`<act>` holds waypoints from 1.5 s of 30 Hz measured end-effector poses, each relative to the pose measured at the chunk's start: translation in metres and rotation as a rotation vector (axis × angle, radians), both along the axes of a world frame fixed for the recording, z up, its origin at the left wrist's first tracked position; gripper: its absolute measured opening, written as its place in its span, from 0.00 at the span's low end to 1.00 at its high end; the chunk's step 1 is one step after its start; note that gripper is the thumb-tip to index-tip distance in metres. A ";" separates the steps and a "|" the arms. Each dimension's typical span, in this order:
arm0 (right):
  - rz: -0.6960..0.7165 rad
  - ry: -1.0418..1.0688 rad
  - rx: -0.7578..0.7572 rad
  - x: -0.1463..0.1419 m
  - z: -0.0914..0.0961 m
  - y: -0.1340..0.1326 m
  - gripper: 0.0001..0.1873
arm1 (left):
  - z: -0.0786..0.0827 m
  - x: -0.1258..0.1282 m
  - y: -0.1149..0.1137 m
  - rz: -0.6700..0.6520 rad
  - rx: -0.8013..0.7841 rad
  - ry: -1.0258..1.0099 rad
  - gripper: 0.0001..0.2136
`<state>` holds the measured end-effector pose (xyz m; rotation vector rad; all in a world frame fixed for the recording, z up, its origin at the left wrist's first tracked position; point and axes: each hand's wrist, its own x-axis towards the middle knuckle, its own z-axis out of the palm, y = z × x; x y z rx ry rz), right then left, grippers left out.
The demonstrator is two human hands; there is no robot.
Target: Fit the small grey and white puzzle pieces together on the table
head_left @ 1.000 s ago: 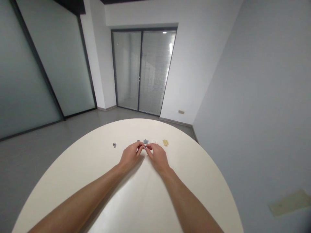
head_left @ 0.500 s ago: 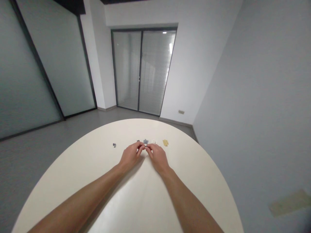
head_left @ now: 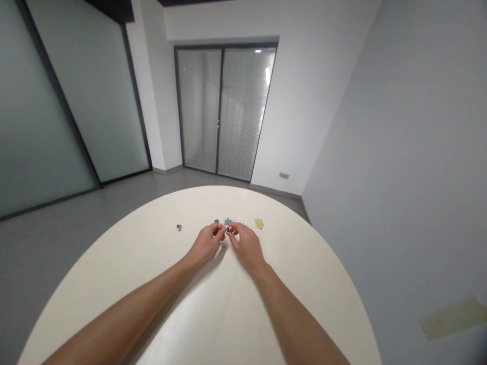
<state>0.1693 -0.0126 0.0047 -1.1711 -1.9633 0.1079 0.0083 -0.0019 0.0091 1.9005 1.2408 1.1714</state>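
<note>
Showing a round cream table (head_left: 91, 263) from above, with small loose parts spread across its far half; leftmost, a small grey plastic piece (head_left: 178, 227) sits alone; next, a small dark grey piece (head_left: 216, 221); then the curled left hand (head_left: 205, 244) and curled right hand (head_left: 247, 247) meet, their fingertips closed on a tiny dark piece (head_left: 228, 229); just beyond lie a blue-grey piece (head_left: 228, 221), a white piece (head_left: 240, 221) and a tan ribbed piece (head_left: 259, 223).

Small pieces (head_left: 228, 221) lie in a row on the tabletop (head_left: 289, 263).
</note>
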 end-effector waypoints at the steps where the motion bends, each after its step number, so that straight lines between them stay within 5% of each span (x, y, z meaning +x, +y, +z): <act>1: 0.001 -0.003 0.006 0.000 0.000 0.000 0.10 | 0.000 0.000 0.000 0.001 -0.005 0.000 0.19; 45: -0.028 -0.039 0.008 0.000 0.001 0.001 0.10 | -0.001 -0.003 -0.003 0.037 0.066 -0.014 0.11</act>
